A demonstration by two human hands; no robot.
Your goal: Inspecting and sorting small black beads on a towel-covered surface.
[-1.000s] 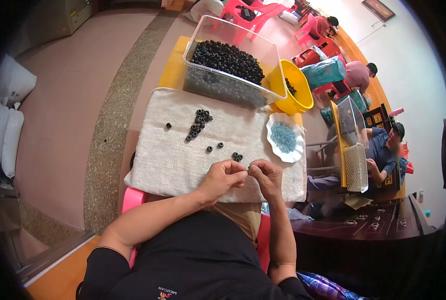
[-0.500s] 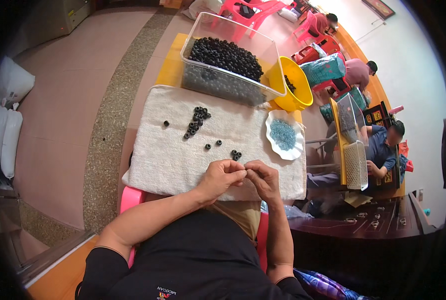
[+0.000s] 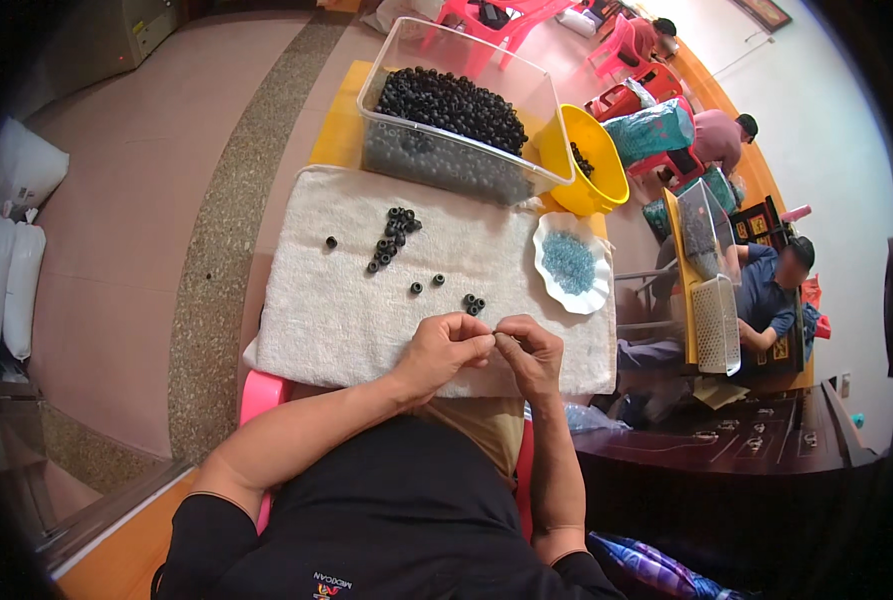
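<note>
My left hand (image 3: pixel 444 354) and my right hand (image 3: pixel 532 358) meet over the near edge of a white towel (image 3: pixel 311 310). Thumbs and index fingers are pinched, tip to tip; whatever they hold is too small and too covered to name. Just beyond the fingertips sits a small cluster of black ring-shaped parts (image 3: pixel 474 304), each with a round hole. Two more single black parts (image 3: pixel 438 280) lie to its left. Farther off is a larger pile of the same black parts (image 3: pixel 396 236), with one stray black part (image 3: pixel 331 242) beside it. A white scalloped dish (image 3: pixel 587 303) at the right holds tiny bluish clear pieces (image 3: pixel 569 262).
Behind the towel stands a clear plastic bin (image 3: pixel 446 180) filled with black parts, and beside it a yellow bucket (image 3: pixel 611 190) with some more. To the right, a person in a blue shirt (image 3: pixel 763 290) sits by a white perforated basket (image 3: pixel 714 325). White sacks (image 3: pixel 11 290) stand at far left.
My right hand has shifted slightly and its fingers have turned a little against the left fingertips. The parts on the towel lie as before.
</note>
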